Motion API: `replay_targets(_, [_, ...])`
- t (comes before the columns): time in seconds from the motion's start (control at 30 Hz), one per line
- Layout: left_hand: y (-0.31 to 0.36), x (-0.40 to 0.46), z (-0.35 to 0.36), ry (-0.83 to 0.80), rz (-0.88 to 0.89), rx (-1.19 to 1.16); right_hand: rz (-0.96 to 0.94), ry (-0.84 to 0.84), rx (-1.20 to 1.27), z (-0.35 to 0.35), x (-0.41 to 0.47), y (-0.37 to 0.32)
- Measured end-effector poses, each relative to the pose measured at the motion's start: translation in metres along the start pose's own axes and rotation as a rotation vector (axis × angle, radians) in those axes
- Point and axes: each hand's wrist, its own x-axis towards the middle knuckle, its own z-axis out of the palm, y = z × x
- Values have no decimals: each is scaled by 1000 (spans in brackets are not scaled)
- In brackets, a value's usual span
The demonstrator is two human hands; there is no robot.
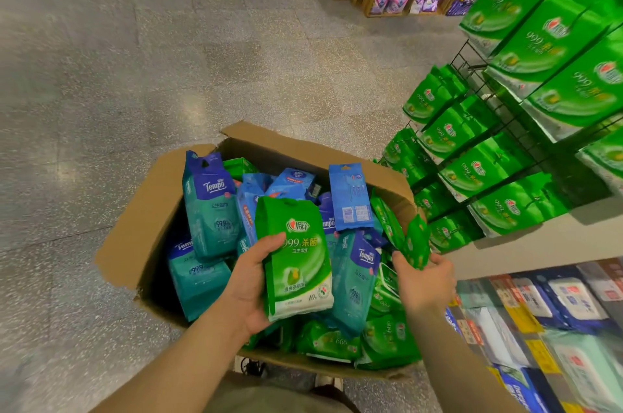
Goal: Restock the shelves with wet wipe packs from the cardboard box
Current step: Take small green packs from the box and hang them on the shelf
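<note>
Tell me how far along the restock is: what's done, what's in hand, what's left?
Done: the wire rack on the right already hangs rows of green packs. In hand: the left hand holds a green wipe pack above the cardboard box, and the right hand grips a second green pack at the box's right side. Left: the box is mostly full of teal Tempo packs, blue and green ones.

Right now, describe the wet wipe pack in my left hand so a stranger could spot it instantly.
Find the open cardboard box on the speckled floor, crammed with wipe packs. Above its middle, the left hand grips one upright green wet wipe pack. Unlike the teal Tempo packs around it, it faces the camera in full, with a white bottom band.
</note>
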Motion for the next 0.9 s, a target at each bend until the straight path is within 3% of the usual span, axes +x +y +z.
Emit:
replay_targets(0.27, [-1,2,-11,-106,-32,10,24,-118,-89,11,40,25])
replay_targets(0.4, [-5,3,-10,0,-55,28,-80,-35,-88,-3,35,28])
replay_targets(0.57, [-6,8,6,129,-76,154,-88,-26,176,-35,10,11])
replay_targets(0.77, [-16,23,21,173,0,341,-282,-185,387,-70,-41,-36])
replay_targets(0.9, [-22,28,32,187,69,439,-376,-412,387,-83,-58,-64])
